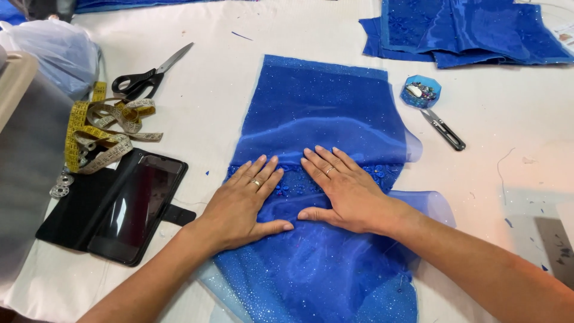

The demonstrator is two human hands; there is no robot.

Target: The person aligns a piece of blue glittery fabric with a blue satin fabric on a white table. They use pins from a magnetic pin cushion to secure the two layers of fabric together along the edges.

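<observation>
Work surface: a white cloth-covered table (pixel 239 72), marked with small thread scraps and blue flecks. Little of the room shows beyond the table edge; a grey surface runs along the left border.

Left hand (pixel 242 203): laid flat, palm down, on the blue glitter fabric (pixel 317 107). Fingers straight and slightly fanned, thumb stretched out to the side; it grips nothing, only presses. A ring shows on one finger.

Right hand (pixel 344 191): likewise flat and spread on the same fabric, holding nothing, a ring on one finger. The two thumb tips point at each other and lie just apart.

The fabric lies lengthwise at table centre, running from beyond the fingertips back under both palms and wrists toward the near edge. A beaded floral band (pixel 376 172) crosses it directly under the fingers. A sheer layer (pixel 430 203) spills out beside the right wrist.

Beyond the right fingertips and to their outer side: a small blue dish of pins (pixel 421 91), with thread snips (pixel 443 128) just beside it. Farther beyond, folded blue cloth pieces (pixel 466 30).

To the outer side of the left fingers: a phone in a black folio case (pixel 134 203), near the wrist. Beyond it, a coiled yellow tape measure (pixel 98 128) and black-handled scissors (pixel 149 78). A clear plastic bag (pixel 54 51) sits at the far left corner.
</observation>
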